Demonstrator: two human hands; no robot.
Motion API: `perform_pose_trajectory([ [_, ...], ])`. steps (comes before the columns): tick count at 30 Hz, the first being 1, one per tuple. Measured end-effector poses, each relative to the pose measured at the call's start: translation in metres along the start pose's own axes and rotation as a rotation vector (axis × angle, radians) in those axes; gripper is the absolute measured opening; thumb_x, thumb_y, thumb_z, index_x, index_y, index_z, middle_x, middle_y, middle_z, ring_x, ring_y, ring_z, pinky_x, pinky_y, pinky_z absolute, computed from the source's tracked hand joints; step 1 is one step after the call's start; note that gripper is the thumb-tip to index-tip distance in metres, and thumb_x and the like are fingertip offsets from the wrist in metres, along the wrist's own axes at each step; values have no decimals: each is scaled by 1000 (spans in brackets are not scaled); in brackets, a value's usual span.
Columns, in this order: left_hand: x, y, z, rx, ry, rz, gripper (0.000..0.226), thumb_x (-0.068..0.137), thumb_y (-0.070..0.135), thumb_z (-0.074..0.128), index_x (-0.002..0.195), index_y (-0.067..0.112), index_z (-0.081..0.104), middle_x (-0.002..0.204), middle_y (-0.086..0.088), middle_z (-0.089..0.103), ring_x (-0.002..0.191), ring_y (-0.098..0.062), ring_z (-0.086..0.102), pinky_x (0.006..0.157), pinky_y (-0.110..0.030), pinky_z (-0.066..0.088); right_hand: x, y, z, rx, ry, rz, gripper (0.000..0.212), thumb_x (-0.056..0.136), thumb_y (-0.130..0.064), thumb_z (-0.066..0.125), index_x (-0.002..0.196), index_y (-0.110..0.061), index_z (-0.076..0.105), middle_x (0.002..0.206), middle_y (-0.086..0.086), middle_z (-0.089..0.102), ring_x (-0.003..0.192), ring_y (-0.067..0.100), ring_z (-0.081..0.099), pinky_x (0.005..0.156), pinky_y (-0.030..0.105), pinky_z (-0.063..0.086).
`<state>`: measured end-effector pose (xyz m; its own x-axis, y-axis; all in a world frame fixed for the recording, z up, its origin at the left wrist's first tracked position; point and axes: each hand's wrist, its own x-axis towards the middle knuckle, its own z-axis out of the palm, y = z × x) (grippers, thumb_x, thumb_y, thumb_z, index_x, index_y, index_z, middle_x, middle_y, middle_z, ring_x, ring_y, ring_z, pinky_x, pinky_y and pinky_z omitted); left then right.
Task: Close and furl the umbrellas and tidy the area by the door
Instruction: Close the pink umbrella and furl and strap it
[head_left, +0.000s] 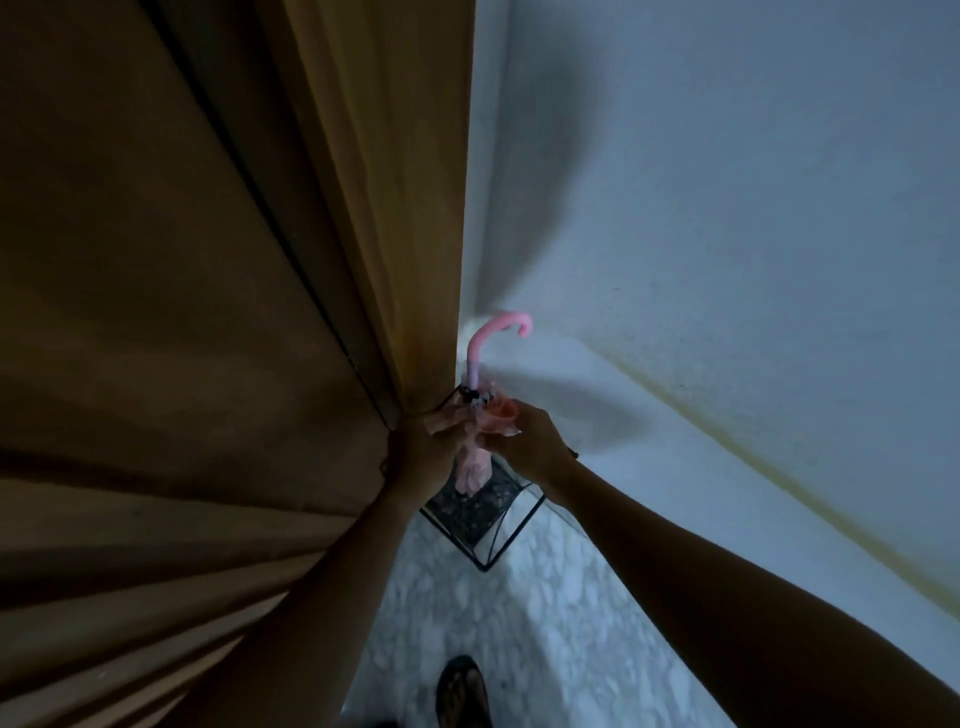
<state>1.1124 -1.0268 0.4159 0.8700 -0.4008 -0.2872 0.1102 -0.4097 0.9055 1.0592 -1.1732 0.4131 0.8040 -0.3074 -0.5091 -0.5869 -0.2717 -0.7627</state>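
A closed pink umbrella (474, 467) stands upright in a black wire-frame stand (511, 525) in the corner beside the door. Its curved pink handle (491, 332) points up and hooks right. My left hand (423, 449) grips the gathered pink fabric on the left side, just below the handle's base. My right hand (530, 441) holds the folded cloth on the right side at the same height. The umbrella's lower end is hidden inside the stand.
A brown wooden door (182, 312) fills the left half of the view, its frame edge touching the stand's corner. A white wall (727, 234) rises on the right. Pale marbled floor (519, 623) lies below, with my sandalled foot (462, 691) at the bottom.
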Motion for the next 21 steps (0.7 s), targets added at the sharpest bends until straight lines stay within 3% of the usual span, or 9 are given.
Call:
perform_pose_trajectory([
  [3, 11, -23, 12, 12, -19, -50, 15, 95, -6, 58, 101, -12, 70, 97, -10, 70, 75, 11, 64, 71, -10, 46, 19, 21, 9, -16, 4, 70, 41, 80, -7, 81, 118, -5, 68, 115, 7, 71, 100, 17, 65, 73, 19, 43],
  [5, 13, -30, 16, 57, -10, -70, 15, 95, 1, 62, 100, -5, 74, 89, -1, 71, 70, 14, 62, 64, -5, 45, 22, 26, 11, -34, 2, 101, 38, 82, -7, 79, 118, -7, 68, 107, 3, 68, 97, 15, 61, 71, 21, 41],
  [7, 17, -34, 20, 21, 26, -83, 15, 94, 8, 65, 103, 5, 77, 90, 14, 70, 81, 7, 65, 69, -5, 48, 26, 29, 13, -33, 17, 108, 38, 84, -7, 76, 121, -9, 66, 110, 2, 69, 103, 18, 63, 70, 18, 41],
  [9, 21, -31, 22, -14, 57, -87, 15, 94, 6, 65, 101, 11, 77, 91, 19, 68, 90, -3, 66, 77, -11, 51, 31, 25, 14, -33, 33, 108, 45, 86, -9, 76, 128, -11, 62, 123, 6, 68, 114, 23, 63, 70, 15, 40],
  [12, 21, -27, 22, 15, 88, -104, 25, 93, 4, 63, 115, 12, 72, 110, 2, 70, 104, -12, 62, 94, -31, 52, 30, 16, 14, -35, 95, 165, 66, 84, -19, 80, 142, -14, 50, 140, 7, 58, 124, 24, 57, 84, 23, 41],
  [15, 5, -19, 14, 53, 82, -157, 37, 90, 22, 64, 126, 13, 66, 124, -3, 67, 115, -20, 60, 100, -40, 50, 13, 7, 9, -28, 130, 235, 80, 81, -25, 83, 148, -16, 41, 150, 7, 49, 132, 23, 52, 99, 28, 43],
  [17, -11, -10, 5, 35, 75, -182, 51, 84, 32, 63, 131, 12, 63, 130, -6, 65, 121, -22, 58, 100, -37, 49, -6, 0, 6, -39, 114, 254, 83, 79, -29, 85, 149, -19, 42, 152, 9, 48, 134, 24, 50, 105, 32, 44],
  [19, -30, 3, -3, -9, 46, -238, 47, 91, 20, 67, 136, 8, 59, 131, -6, 62, 123, -19, 56, 97, -27, 46, -31, -8, 2, -61, 103, 253, 78, 80, -32, 84, 147, -20, 45, 150, 9, 50, 133, 24, 52, 108, 35, 46],
  [21, -53, 9, -13, 2, 26, -277, 43, 95, 12, 64, 137, 6, 57, 137, -11, 60, 128, -23, 55, 102, -31, 46, -63, -18, 0, -69, 79, 215, 72, 83, -32, 81, 145, -19, 47, 147, 9, 53, 128, 25, 55, 105, 39, 49],
])
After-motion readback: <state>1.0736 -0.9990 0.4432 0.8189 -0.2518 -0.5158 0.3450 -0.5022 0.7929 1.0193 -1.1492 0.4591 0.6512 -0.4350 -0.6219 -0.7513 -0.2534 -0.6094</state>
